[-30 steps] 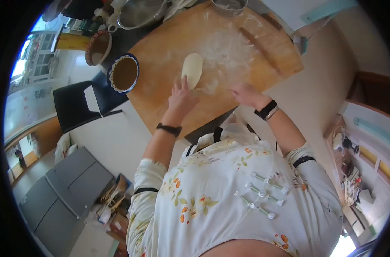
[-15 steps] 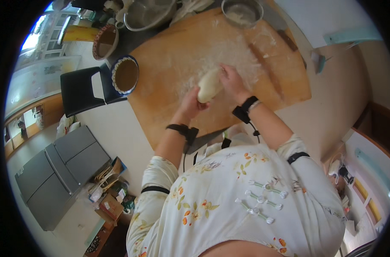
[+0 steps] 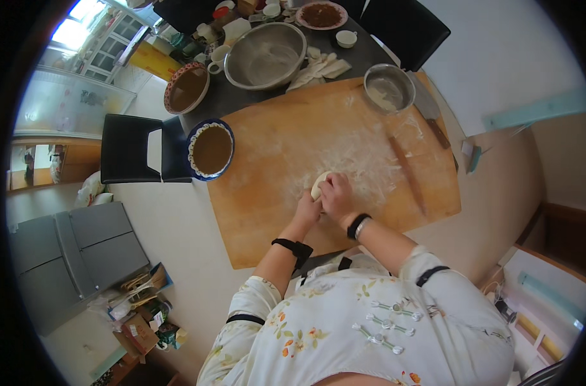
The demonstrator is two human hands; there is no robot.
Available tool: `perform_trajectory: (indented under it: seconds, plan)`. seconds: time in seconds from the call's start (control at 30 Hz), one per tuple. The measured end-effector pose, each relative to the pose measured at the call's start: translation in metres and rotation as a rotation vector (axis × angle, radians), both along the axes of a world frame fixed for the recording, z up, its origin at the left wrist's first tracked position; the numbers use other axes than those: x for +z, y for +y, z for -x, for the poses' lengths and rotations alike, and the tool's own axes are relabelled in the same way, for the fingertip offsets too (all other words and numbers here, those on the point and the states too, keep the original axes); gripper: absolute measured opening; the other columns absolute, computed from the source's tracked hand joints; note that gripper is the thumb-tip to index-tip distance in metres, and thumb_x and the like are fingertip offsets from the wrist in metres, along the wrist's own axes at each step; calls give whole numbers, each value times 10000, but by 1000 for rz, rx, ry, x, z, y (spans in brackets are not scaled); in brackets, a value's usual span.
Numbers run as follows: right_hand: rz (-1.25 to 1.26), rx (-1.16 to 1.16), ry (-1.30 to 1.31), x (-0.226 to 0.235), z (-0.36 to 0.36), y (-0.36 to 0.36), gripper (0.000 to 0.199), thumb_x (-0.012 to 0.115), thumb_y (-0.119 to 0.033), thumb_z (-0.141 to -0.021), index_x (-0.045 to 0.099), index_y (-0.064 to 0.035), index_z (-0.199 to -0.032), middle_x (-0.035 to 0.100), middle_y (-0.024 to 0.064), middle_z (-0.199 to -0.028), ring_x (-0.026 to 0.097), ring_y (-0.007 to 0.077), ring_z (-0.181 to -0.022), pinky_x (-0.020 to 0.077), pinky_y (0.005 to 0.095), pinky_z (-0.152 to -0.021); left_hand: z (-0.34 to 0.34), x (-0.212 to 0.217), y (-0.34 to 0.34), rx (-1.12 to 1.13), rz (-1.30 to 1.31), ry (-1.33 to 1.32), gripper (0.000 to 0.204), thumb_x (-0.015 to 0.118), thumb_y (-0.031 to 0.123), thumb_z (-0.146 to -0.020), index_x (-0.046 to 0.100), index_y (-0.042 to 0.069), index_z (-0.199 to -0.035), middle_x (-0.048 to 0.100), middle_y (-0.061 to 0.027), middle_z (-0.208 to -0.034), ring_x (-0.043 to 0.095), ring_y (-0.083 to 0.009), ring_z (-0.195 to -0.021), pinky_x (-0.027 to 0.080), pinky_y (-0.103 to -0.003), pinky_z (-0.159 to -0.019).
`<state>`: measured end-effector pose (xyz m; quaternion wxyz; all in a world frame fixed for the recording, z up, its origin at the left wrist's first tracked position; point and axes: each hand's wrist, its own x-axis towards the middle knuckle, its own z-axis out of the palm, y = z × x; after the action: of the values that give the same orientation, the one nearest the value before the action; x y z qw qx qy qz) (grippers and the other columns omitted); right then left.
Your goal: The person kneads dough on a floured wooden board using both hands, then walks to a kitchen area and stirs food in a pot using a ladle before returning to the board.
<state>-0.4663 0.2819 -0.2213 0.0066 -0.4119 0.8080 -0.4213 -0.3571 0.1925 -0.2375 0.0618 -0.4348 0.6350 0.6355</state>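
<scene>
Both my hands are on a pale lump of dough (image 3: 317,187) over the floured wooden board (image 3: 260,219). My left hand (image 3: 307,207) is closed round its near left side. My right hand (image 3: 336,193) curls over it from the right, fingers bent into the dough. Much of the lump is hidden beneath my fingers; only its pale left end shows. Whether the dough touches the board I cannot tell. White flour (image 3: 370,151) is spread on the wood just beyond my hands.
A rolling pin (image 3: 409,175) lies right of my hands. Along the far right edge are a knife (image 3: 436,132) and a metal bowl with flour (image 3: 369,92). A blue-rimmed bowl of brown liquid (image 3: 191,154) stands at the left, a large steel basin (image 3: 232,67) at the back.
My right hand has moved from the dough's far end onto its top, so less dough shows. The hands have come closer together. The view has shifted, bringing more of the far table into sight.
</scene>
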Motion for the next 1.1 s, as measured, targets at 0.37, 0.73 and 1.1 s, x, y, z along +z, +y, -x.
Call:
perform_trajectory:
  seconds: [0.37,0.73,1.1]
  plan:
    - [-468,3,-91,41,28,-47,179,667,-262,-831,642,-136,-956,578,94,-1128,519,332,-1100,458,508,-866,-18,0,-10,-25,413,146,558,697,303,-895,452,-19,-1280,708,-163,-811,700,-278,-658,535,-376,-540]
    - [-593,-72,92,8,14,-68,202,616,-306,-897,681,-145,-1000,612,70,-1120,503,297,-1167,437,518,-911,-7,45,1,-352,422,-179,639,634,341,-939,282,-61,-1290,679,-310,-948,675,-477,-833,529,-556,-711]
    - [-263,12,82,50,-21,-22,239,650,-301,-853,665,-104,-988,644,134,-1119,560,362,-1091,410,547,-909,-35,13,-27,-320,251,102,561,634,177,-931,346,-10,-1375,686,-205,-891,702,-293,-670,551,-406,-537]
